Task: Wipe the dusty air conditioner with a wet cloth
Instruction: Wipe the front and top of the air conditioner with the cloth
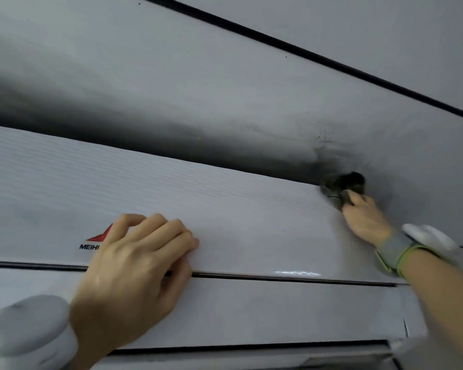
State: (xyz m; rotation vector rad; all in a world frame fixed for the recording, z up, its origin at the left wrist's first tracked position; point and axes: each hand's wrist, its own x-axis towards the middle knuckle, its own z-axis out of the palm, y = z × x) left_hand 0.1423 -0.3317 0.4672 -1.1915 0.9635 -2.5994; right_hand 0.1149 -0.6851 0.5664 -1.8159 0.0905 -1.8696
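Note:
A white wall-mounted air conditioner point(238, 217) fills the lower half of the view, with a red logo and black lettering at its left front. My left hand point(134, 273) rests on the front panel with fingers loosely bent, covering part of the logo. My right hand point(364, 217) grips a dark, dirty cloth point(342, 186) and presses it against the unit's top right corner, where it meets the wall. Most of the cloth is hidden behind the corner and my fingers.
The grey wall point(225, 89) above the unit carries a dark sooty band along the unit's top edge and dark specks above the cloth. A black line point(305, 52) runs diagonally across the upper wall. Each wrist wears a strap with a white device.

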